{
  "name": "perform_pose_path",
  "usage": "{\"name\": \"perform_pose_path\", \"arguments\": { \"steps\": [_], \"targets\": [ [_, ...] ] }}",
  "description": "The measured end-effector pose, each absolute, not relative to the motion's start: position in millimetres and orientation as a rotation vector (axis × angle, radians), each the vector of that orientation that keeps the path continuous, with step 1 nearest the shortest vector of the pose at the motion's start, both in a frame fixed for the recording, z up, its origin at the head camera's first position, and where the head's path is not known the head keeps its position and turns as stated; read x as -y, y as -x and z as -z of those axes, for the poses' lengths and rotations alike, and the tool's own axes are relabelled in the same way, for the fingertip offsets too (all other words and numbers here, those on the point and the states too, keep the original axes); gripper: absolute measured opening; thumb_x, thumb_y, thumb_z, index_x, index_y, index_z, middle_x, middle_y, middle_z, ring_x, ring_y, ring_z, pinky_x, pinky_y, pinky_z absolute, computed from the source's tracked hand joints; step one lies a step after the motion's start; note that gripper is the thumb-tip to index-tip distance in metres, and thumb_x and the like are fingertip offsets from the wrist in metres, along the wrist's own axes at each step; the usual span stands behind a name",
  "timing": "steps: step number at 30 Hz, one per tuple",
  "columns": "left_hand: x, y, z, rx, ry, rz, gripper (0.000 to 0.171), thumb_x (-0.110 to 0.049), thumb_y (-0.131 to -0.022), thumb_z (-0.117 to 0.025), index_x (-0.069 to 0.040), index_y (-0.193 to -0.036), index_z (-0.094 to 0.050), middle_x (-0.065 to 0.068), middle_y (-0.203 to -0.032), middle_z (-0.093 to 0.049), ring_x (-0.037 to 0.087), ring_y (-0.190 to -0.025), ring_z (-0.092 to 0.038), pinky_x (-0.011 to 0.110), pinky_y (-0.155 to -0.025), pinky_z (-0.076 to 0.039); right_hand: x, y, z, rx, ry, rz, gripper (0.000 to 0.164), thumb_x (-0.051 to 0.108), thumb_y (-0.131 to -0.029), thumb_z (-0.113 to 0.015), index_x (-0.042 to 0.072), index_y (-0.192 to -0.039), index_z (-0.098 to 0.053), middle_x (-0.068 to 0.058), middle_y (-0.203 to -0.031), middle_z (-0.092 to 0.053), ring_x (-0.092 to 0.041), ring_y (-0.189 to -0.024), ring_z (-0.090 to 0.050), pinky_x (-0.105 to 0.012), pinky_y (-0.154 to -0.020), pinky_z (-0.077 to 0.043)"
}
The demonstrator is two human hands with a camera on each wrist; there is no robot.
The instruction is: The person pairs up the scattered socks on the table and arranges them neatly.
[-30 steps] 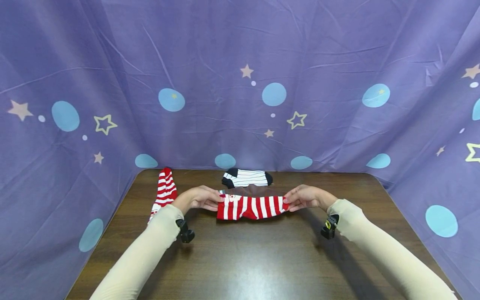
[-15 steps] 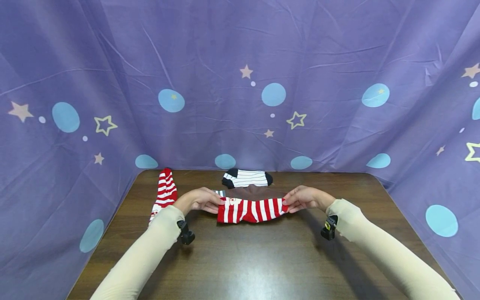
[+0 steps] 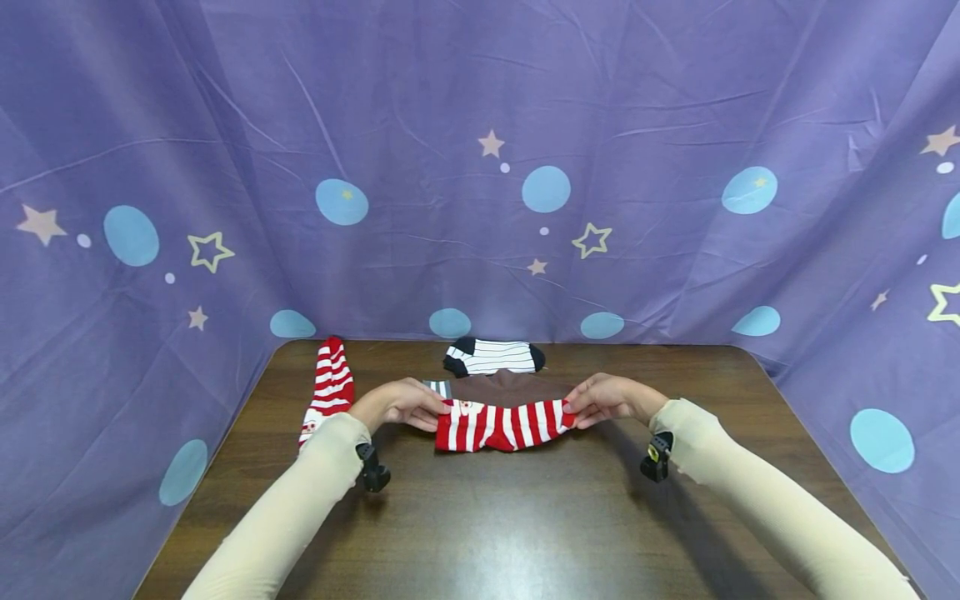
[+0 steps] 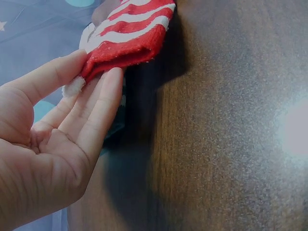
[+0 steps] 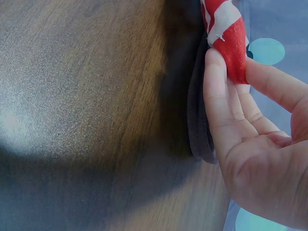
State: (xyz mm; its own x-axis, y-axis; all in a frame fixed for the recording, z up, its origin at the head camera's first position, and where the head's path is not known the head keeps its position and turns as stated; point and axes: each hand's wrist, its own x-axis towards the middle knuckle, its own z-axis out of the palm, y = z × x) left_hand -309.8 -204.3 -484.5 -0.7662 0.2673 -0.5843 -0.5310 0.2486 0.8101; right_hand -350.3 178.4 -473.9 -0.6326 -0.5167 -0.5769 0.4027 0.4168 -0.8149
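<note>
A red-and-white striped sock (image 3: 506, 427) with a small Santa face is stretched sideways between both hands over the table. My left hand (image 3: 405, 403) pinches its cuff end at the upper corner; in the left wrist view the cuff opening (image 4: 127, 57) gapes slightly above the fingertips. At the other end, my right hand (image 3: 613, 397) pinches the red toe (image 5: 233, 57) between thumb and fingers. Just behind lies a brown sock (image 3: 504, 385) with a grey-and-white striped cuff, partly hidden by the held sock.
Farther back lies a white sock (image 3: 498, 357) with thin dark stripes and black ends. A second red-and-white striped sock (image 3: 332, 382) lies at the table's left, partly behind the left forearm. A purple curtain (image 3: 420, 275) encloses the wooden table (image 3: 510, 517) at the back and sides.
Both hands have drawn the striped sock slightly nearer to me, keeping their grip on its ends. More of the brown sock and its striped cuff shows behind it.
</note>
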Motion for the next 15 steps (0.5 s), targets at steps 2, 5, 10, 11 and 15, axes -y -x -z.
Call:
{"name": "perform_pose_path", "arguments": {
  "steps": [2,5,10,11,15],
  "targets": [
    [204.3,308.9,484.2,-1.879,0.243,-1.587,0.021,0.003,-0.094,-0.065,0.006,-0.114,-0.06,0.005,-0.086,-0.068,0.017,-0.071,-0.069,0.032,-0.074,-0.064,-178.4,350.2,473.8,-1.813,0.088,1.346,0.011,-0.002,-0.096,-0.061,0.005,-0.092,-0.068,-0.005,-0.083,-0.072,-0.013,-0.07,-0.069,-0.026,-0.073,-0.062],
    [204.5,307.9,483.6,-1.876,0.242,-1.582,0.012,0.002,-0.094,-0.066,0.003,-0.105,-0.062,0.005,-0.084,-0.068,0.016,-0.07,-0.069,0.031,-0.073,-0.064,-178.9,350.4,473.2,-1.812,0.09,1.344,0.01,-0.002,-0.096,-0.061,0.005,-0.092,-0.067,-0.005,-0.083,-0.072,-0.013,-0.07,-0.069,-0.026,-0.073,-0.062],
    [204.8,307.2,483.4,-1.873,0.243,-1.563,0.006,0.001,-0.093,-0.067,-0.002,-0.096,-0.063,0.004,-0.084,-0.067,0.016,-0.069,-0.067,0.031,-0.073,-0.064,-178.6,350.1,472.2,-1.803,0.089,1.331,0.008,-0.001,-0.096,-0.062,0.004,-0.093,-0.067,-0.005,-0.083,-0.072,-0.012,-0.07,-0.069,-0.026,-0.072,-0.062],
    [204.9,307.3,483.5,-1.874,0.24,-1.558,0.006,0.001,-0.093,-0.067,-0.002,-0.096,-0.062,0.004,-0.084,-0.067,0.016,-0.069,-0.067,0.031,-0.073,-0.064,-178.4,349.9,471.9,-1.802,0.088,1.328,0.008,0.0,-0.096,-0.062,0.004,-0.093,-0.067,-0.005,-0.083,-0.072,-0.012,-0.07,-0.069,-0.026,-0.072,-0.062],
    [205.3,307.2,483.0,-1.886,0.234,-1.534,0.011,0.001,-0.093,-0.067,0.001,-0.103,-0.063,0.005,-0.086,-0.067,0.016,-0.07,-0.067,0.031,-0.074,-0.064,-178.0,349.6,472.1,-1.798,0.088,1.316,0.008,0.0,-0.097,-0.062,0.004,-0.094,-0.068,-0.004,-0.083,-0.072,-0.012,-0.07,-0.069,-0.026,-0.073,-0.062]
  ]
}}
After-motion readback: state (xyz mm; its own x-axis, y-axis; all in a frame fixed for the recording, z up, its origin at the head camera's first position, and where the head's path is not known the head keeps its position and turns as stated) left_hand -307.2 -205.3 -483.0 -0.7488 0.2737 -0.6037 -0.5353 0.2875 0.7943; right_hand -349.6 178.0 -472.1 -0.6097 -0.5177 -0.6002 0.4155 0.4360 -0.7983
